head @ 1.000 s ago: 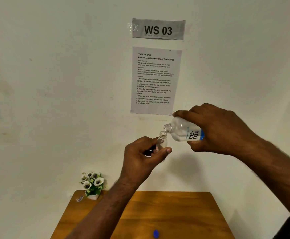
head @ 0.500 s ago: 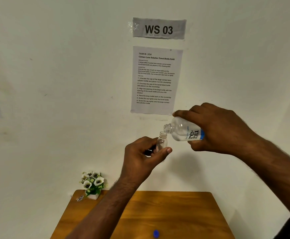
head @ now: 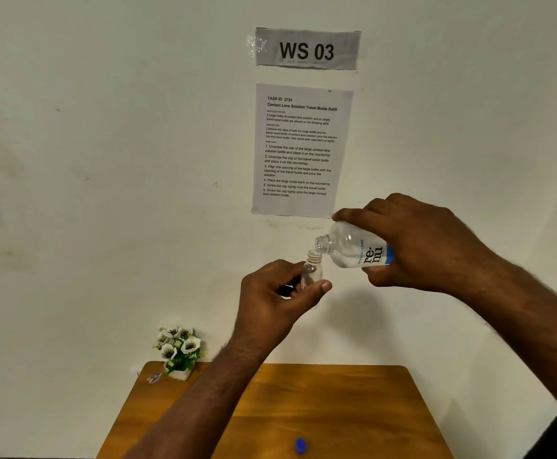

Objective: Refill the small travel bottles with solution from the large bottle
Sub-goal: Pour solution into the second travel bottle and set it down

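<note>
My left hand point(head: 275, 296) grips a small clear travel bottle point(head: 313, 268), held upright and uncapped in front of the wall. My right hand point(head: 416, 246) holds the large clear bottle point(head: 353, 248) with a blue and white label, tipped on its side toward the left. Its open mouth rests just above the small bottle's mouth, touching or nearly so. Clear liquid lies in the lower part of the large bottle. A blue cap point(head: 300, 446) lies on the wooden table point(head: 353, 409) below.
A small pot of white artificial flowers point(head: 179, 352) stands at the table's back left corner, with a small object point(head: 154, 378) beside it. A task sheet point(head: 300, 149) and a "WS 03" sign point(head: 306, 49) hang on the white wall.
Both hands and bottles hold nearly the same pose. The view has shifted only slightly.
</note>
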{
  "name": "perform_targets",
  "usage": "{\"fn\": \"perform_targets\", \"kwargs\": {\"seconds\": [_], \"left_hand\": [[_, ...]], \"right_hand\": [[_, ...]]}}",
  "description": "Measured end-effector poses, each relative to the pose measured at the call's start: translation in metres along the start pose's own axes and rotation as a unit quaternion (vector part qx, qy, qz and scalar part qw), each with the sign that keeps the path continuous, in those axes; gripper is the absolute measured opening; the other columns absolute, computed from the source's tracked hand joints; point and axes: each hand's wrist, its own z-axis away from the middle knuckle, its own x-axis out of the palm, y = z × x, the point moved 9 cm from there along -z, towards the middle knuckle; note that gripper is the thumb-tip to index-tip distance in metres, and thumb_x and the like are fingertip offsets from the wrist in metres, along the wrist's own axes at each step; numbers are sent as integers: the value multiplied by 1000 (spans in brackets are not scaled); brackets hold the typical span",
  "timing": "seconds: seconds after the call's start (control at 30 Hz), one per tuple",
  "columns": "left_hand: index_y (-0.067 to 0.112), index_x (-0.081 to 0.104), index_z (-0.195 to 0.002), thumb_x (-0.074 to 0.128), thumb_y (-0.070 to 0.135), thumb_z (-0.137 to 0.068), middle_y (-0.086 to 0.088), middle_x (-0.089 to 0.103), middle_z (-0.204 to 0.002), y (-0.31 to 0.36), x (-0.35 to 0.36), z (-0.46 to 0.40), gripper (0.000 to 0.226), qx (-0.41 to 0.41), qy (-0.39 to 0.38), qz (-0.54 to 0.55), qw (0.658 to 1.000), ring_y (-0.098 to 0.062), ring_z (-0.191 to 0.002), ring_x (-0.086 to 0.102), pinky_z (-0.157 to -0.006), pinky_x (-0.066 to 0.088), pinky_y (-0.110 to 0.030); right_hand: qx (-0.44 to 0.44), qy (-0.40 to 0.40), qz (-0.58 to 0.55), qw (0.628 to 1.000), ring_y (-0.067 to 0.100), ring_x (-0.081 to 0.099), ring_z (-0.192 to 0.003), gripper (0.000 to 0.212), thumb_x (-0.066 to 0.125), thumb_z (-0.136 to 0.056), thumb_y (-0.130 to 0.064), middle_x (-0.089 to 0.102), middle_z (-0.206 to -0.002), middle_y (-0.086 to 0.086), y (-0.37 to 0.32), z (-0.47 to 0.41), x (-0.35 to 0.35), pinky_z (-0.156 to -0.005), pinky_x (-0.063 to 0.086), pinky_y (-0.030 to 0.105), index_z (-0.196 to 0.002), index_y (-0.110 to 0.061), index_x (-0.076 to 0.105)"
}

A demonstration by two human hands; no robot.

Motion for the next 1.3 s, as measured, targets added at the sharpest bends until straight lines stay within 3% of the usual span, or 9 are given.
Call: {"fn": "perform_targets", "kwargs": {"seconds": [0.3,1.3], "left_hand": [[16,83,-99,81,47,-80,3,75,-80,1,-1,-1,37,5,1,3,1000,-18,-75,71,-65,60,-26],[18,83,-99,82,45,-80,5,75,-80,0,-1,-2,33,10,3,9,1000,-17,-74,70,-65,58,-23]], "right_hand": [[-3,10,5,1000,15,53,-98,87,72,-66,-50,60,-112,-14,-1,-1,-1,-55,30,23,-144,-46,34],[-9,14,8,1000,16,53,-98,86,72,-66,-48,59,-111,-14,-3,-2,-7,-58,35,25,-144,-46,34]]}}
